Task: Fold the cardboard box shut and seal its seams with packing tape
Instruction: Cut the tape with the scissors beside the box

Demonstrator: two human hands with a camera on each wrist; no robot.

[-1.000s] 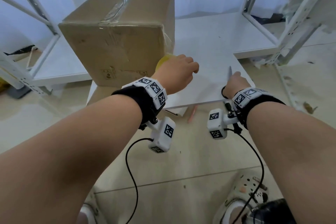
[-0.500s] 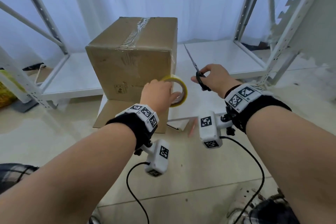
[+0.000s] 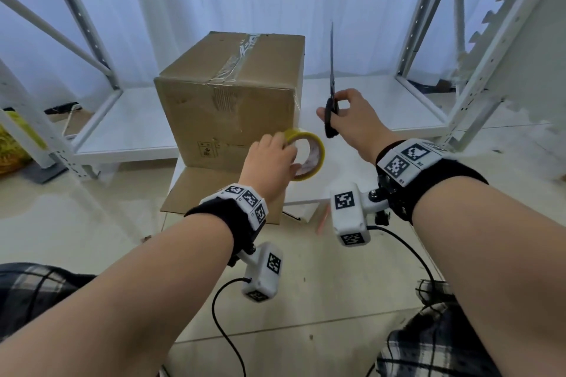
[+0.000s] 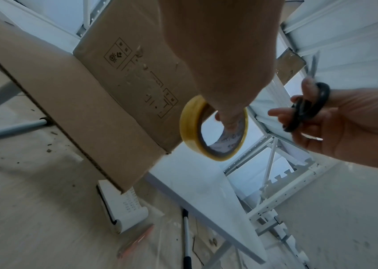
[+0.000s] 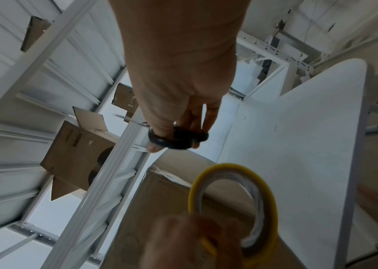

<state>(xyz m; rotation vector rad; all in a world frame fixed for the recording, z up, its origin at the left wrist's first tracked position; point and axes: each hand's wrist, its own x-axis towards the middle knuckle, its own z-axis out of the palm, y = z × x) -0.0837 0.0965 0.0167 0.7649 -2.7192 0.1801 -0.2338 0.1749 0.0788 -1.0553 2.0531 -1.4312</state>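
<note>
On the white bench (image 3: 343, 162), the cardboard box (image 3: 229, 107) sits folded shut w/ clear tape already down its top centre seam; left hand (image 3: 269, 159) grips the yellow tape roll (image 3: 307, 159) just in front of the box's lower right corner, right hand (image 3: 352, 119) grasps black-handled scissors (image 3: 331, 95), blades pointing up, right of the box. Next likely the side seams: find the tape's free end first, keep blades away from the other hand, press flat w/o wrinkles.
</note>
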